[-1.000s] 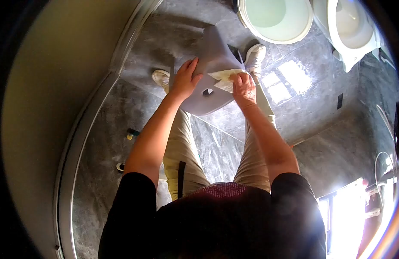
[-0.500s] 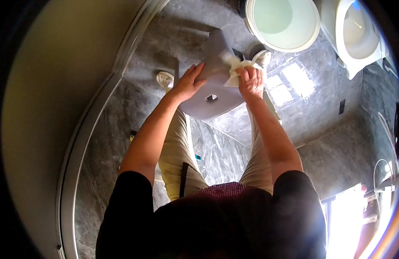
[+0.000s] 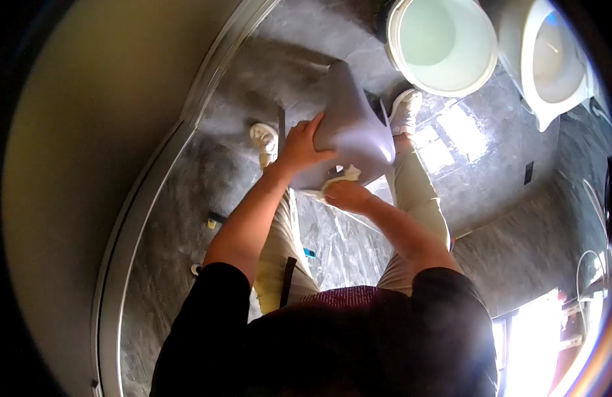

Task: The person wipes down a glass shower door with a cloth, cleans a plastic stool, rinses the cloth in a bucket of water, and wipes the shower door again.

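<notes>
"Grey and smooth, the piece (image 3: 352,119) sits at floor level between a person's left shoe (image 3: 264,141) and right shoe (image 3: 406,109). Where are the hands?"

"Both are on it. The left hand (image 3: 303,145) rests palm down on the left side, its thumb stretched well apart from the forefinger. The remaining fingers bend close together toward the edge, partly hidden."

"And the right hand (image 3: 349,196)?"

"Low, at the broad end nearest the wearer. A pale cloth (image 3: 349,175) shows from under it, touching the surface just beside a small hole (image 3: 339,169)."

"How do those fingers stand?"

"Pressed together and folded over the cloth, its creases showing past the knuckles. The tips are out of sight, so how firmly they pinch cannot be told."

"Which way does the piece point?"

"Its narrow end faces away from the wearer. How its underside meets the floor (image 3: 246,99) is hidden from the head camera."

"What frames the scene?"

"Beyond the right shoe, a round bucket (image 3: 476,53) shows pale green inside, with a white toilet (image 3: 527,63) just beside it. Sunlight (image 3: 461,135) falls in bright patches on dark tiles near that shoe. Beside the left trouser leg (image 3: 279,245), a small blue item (image 3: 310,253) lies on the floor."
</notes>
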### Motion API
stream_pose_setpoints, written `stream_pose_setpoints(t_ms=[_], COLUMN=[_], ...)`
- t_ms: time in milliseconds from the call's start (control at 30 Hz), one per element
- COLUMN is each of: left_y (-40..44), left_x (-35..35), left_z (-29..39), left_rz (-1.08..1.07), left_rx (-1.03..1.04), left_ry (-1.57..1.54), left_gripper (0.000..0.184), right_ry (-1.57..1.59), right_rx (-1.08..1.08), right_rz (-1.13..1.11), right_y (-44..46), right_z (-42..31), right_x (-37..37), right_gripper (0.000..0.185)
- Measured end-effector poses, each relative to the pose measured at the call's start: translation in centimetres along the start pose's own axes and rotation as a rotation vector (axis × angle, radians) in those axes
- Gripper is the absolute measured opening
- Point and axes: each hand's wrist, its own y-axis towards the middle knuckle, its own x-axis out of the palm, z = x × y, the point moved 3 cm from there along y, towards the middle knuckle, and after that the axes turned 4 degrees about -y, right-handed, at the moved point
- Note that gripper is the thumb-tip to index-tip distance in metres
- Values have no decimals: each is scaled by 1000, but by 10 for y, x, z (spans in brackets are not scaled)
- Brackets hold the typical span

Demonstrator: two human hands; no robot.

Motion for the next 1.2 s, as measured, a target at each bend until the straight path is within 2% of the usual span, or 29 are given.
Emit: stream_pose_setpoints(t_ms=[33, 67, 100, 167, 233, 267, 300, 367, 433, 500, 700, 900, 967, 1033, 1100, 1167, 1200], left_y=[1, 1, 0, 0, -3, -7, -11, -30, -39, -45, -71, -70, -72, -70, -72, -65, -69], left_x=[-3, 1, 4, 4, 17, 32, 41, 60, 86, 100, 139, 137, 134, 133, 134, 142, 148], left_z=[5, -1, -3, -5, -17, -27, -33, -34, -38, -38, -68, -75, -72, -74, -82, -102, -110], left_rz=[36, 82, 87, 52, 46, 27, 13, 7, 29, 114, 191, 92, 112, 120, -8, -15, -65], left_rx=[47, 55, 62, 75, 114, 80, 45, 67, 26, 56, 48, 42, 96, 143, 100, 121, 93], left_ry=[84, 84, 70, 47, 46, 83, 124, 58, 56, 63, 114, 76, 127, 127, 146, 194, 225], left_gripper=[95, 104, 104, 103, 103, 103, 103, 102, 100, 97, 102, 107, 104, 106, 105, 98, 95], right_ry=[-37, 236, 209, 41, 24, 61, 56, 171, 137, 309, 162, -3, -71, 39, 58, -60, -59], right_rx=[75, 458, 526, 845, 1095, 1130, 1115, 1093, 1067, 1198, 1025, 817, 851, 890, 862, 844, 809], right_rz=[-72, -538, -126, 30, 235, 403, 418, 715, 750, 820, 956, 1029, 1068, 1168, 1226, 1229, 1298], right_y=[-10, -12, -31, -34, -39, -32, -26, -22, -20, -13, -4, -5, -13, -18, -19, -26, -29], right_z=[10, 27, 42, 63, 81, 85, 92, 99, 112, 126, 153, 165, 166, 161, 145, 125, 120], right_x=[-16, -13, -25, -103, -128, -155, -165, -173, -164, -163, -206, -275, -299, -317, -334, -348, -350], right_gripper=[18, 19, 17, 14, 15, 20, 20, 24, 24, 22, 22, 24, 23, 21, 20, 18, 12])
